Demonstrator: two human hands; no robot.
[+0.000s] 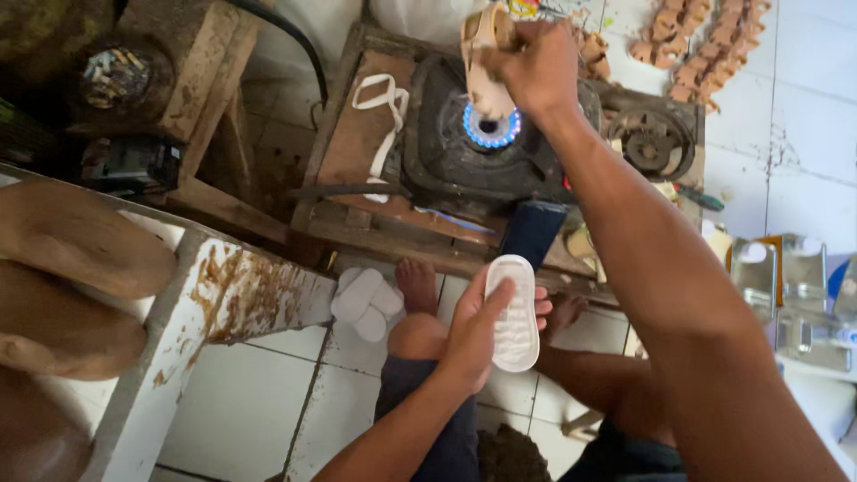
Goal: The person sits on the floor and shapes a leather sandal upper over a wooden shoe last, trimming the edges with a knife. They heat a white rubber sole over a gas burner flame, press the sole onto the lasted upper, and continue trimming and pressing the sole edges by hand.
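White floor tiles (259, 402) spread under a low wooden bench (357, 152) with a lit burner (491, 129) at 12 o'clock. Your right hand (536, 67) is closed on a tan sandal (486, 71) over the blue flame — light, likely softening, so keep hold of the end away from the heat. Your left hand (482, 326) cups a white sole (515, 312) at 6 o'clock — thin, bendable, best held by its edges.

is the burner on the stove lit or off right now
Lit. A ring of blue flame shows on the stove, right under the shoe piece that the right hand holds above it.
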